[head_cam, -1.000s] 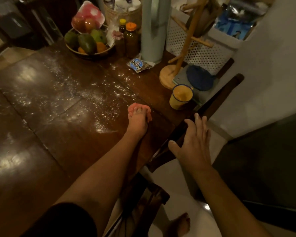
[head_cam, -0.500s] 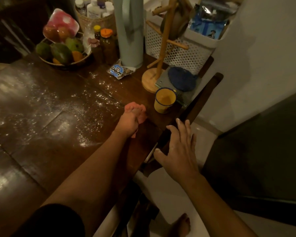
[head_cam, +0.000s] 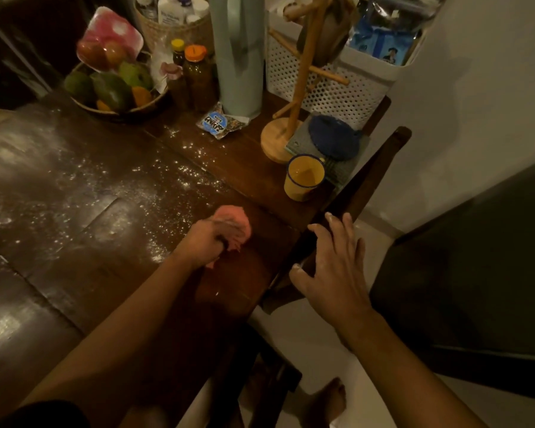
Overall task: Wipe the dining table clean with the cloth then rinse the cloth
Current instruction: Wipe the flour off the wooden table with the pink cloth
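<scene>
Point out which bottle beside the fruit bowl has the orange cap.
The bigger bottle nearest the tall pale jug; the smaller bottle has a yellow cap.

No legible text, packet (head_cam: 218,124) print blurred, bottle (head_cam: 170,14) label unreadable

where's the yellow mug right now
Head view: the yellow mug stands near the table edge on the right, beside the wooden stand, up-right of the pink cloth in the left hand.
</scene>
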